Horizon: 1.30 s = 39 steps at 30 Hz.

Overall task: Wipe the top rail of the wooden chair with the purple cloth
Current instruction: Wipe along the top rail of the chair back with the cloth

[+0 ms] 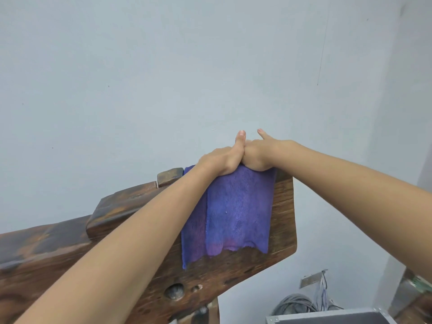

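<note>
Up top, the left hand (219,160) lay palm-down on the purple cloth (236,206), pressing it onto the top rail (169,176) of the wooden chair (282,218); fingers curled over the far edge, thumb pointing up toward the wall (163,66). The right hand (259,155) sat touching it, thumb to thumb, also pressed down on the cloth, one finger stretched outward. Whether either hand actually pinched the fabric or only pushed on it could not be told. Both forearms bare, converging from the lower corners.

The cloth was draped over the rail near its right end and hung down the near face of the dark, knotted backrest, bottom hem ragged. Rail stepped in blocks toward the left. Below right: a coil of grey cable (294,304) and the corner of a metal-edged case (327,318).
</note>
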### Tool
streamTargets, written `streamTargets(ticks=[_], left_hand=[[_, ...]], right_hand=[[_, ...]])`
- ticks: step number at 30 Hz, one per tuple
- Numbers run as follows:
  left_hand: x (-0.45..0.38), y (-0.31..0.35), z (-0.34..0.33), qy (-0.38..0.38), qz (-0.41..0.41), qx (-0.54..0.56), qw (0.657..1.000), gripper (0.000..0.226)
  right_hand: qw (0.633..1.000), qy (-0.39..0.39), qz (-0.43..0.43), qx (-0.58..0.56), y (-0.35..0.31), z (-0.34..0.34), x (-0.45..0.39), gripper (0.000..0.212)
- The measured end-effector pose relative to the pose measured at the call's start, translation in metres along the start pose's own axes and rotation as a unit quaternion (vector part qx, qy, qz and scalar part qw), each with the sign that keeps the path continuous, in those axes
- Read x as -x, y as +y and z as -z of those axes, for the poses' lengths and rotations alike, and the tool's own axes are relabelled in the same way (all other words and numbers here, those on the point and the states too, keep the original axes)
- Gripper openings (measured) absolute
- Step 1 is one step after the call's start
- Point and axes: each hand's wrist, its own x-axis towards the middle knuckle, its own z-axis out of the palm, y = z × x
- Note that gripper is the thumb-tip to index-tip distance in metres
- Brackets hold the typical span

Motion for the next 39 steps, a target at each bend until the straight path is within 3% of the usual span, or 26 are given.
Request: streamTargets(ticks=[6, 11, 14, 20, 28, 31, 33, 36, 39], left_hand=[[-0.003, 0.011, -0.006, 0.047, -0.018, -0.001, 0.999, 0.097], [0.005, 0.01, -0.006, 0.078, -0.043, -0.023, 0.996, 0.083], [0.01, 0.011, -0.005, 0.057, -0.061, -0.031, 0.996, 0.077], [0.013, 0.011, -0.007, -0.022, -0.134, -0.041, 0.99, 0.063], [0.027, 0.002, -0.004, -0.085, -0.177, -0.024, 0.98, 0.066], [0.026, -0.003, -0.001, -0.093, -0.166, 0.096, 0.977, 0.084], [0.022, -0.006, 0.002, -0.1, -0.173, 0.173, 0.964, 0.091], [0.013, -0.01, 0.002, -0.117, -0.154, 0.155, 0.969, 0.101], [0.006, -0.011, 0.002, -0.134, -0.164, 0.128, 0.969, 0.101]], right_hand=[[0.996, 0.08, 0.001, -0.037, 0.022, -0.015, 0.009, 0.05], [0.984, 0.099, -0.023, -0.15, 0.025, -0.03, 0.021, 0.055], [0.981, 0.146, -0.032, -0.127, 0.02, -0.038, 0.032, 0.06], [0.969, 0.207, -0.135, -0.028, -0.001, -0.049, 0.06, 0.083], [0.946, 0.239, -0.216, 0.043, -0.044, -0.026, 0.072, 0.035], [0.94, 0.238, -0.243, 0.017, -0.045, 0.0, 0.062, 0.03], [0.948, 0.24, -0.203, -0.055, -0.044, -0.001, 0.05, 0.034], [0.943, 0.209, -0.121, -0.229, -0.042, -0.018, 0.043, 0.04], [0.947, 0.206, -0.109, -0.221, -0.032, -0.024, 0.036, 0.047]])
